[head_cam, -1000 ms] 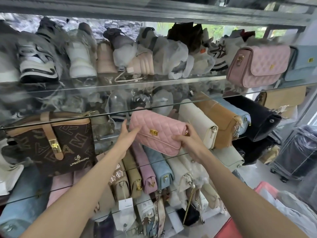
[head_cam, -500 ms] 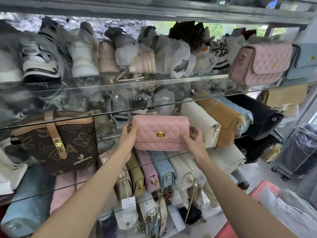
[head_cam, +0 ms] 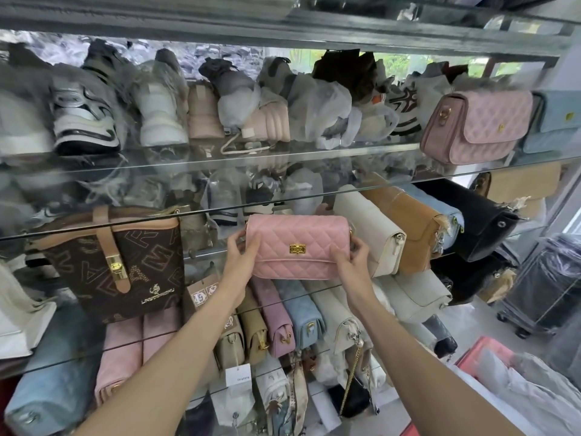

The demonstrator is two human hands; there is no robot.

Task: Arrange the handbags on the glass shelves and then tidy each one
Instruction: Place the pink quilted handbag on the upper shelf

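Both ends of the pink quilted bag (head_cam: 297, 247) are gripped, left hand (head_cam: 240, 251) curled round its left end and right hand (head_cam: 353, 258) round its right end, clasp side shown to the camera. It is held level at the middle glass shelf (head_cam: 201, 251), long axis running left-right, in the gap between the brown printed bag (head_cam: 125, 269) and the cream bag (head_cam: 369, 229), nearer the cream one. Whether its base is touching the glass cannot be told, and its back and strap are hidden.
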